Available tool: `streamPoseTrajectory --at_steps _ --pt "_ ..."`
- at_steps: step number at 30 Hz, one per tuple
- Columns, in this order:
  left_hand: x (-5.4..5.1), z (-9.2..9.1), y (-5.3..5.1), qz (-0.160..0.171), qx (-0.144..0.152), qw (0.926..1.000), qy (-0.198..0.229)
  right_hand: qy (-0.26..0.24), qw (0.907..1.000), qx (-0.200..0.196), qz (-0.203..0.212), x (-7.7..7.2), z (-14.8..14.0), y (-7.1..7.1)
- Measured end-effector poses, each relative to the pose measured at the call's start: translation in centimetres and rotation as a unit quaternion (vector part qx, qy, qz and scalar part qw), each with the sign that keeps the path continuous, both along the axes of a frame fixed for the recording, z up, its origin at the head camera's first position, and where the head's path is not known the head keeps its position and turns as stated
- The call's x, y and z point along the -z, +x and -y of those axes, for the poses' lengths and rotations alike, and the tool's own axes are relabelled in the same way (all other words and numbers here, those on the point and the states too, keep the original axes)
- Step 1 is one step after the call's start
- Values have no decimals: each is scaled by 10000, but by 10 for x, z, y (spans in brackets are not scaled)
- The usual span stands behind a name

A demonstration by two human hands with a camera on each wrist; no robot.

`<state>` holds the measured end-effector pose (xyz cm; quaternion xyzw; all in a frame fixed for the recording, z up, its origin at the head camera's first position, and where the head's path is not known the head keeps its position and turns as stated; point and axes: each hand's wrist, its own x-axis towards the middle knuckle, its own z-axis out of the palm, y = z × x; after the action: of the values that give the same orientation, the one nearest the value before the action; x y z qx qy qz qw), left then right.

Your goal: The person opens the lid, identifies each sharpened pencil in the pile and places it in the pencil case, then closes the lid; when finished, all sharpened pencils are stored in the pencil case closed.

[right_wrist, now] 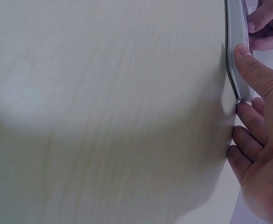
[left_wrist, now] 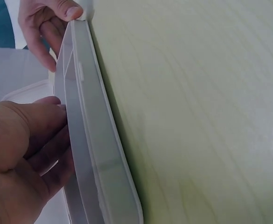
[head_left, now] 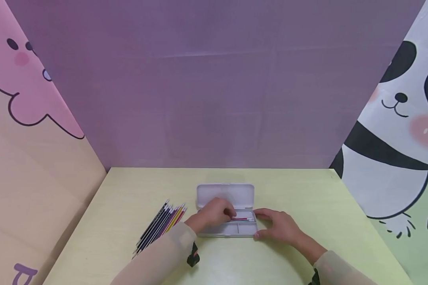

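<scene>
Your left hand (head_left: 215, 213): fingers curled inside the smooth, round-cornered case (head_left: 247, 229), hold on its slim sticks (head_left: 243, 219) unclear | your right hand (head_left: 279, 227): thumb and fingers part-spread, clasping the case's end | case open on wood-grained table (head_left: 306, 190), slender pencils (head_left: 158, 225) fanned leftward

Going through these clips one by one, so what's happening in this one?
A person has both hands at an open case on a table. The left hand reaches in beside a few pencils; whether it pinches any is unclear. The right hand holds the case's right end. A bunch of pencils lies on the table to the case's left.
</scene>
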<state>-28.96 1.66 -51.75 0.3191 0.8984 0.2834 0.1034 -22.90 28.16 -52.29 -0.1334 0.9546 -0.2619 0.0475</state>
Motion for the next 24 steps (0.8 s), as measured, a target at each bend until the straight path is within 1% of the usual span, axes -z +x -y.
streamPoseTrajectory --at_steps 2,7,10,13,16,19,22,24 --pt "-1 2 0 126 -33 9998 136 12 10000 0 -5 1 0 -1" --pt "-9 6 1 421 -31 9986 329 15 10000 4 -28 0 0 0" --pt "-13 12 2 621 -60 9964 575 1 10000 -7 -17 -1 0 1" --pt "-19 20 4 737 -65 9937 842 15 10000 -32 -15 -1 1 1" --pt "-29 32 6 798 4 9912 1058 17 10000 -46 -33 0 1 0" --pt "-37 48 6 845 61 9884 1258 28 9999 -64 -81 0 0 0" --pt "-45 69 7 881 -14 9856 1440 16 10000 -36 -72 1 0 1" --pt "-50 84 7 923 -136 9835 1548 31 9999 -43 -90 1 0 1"
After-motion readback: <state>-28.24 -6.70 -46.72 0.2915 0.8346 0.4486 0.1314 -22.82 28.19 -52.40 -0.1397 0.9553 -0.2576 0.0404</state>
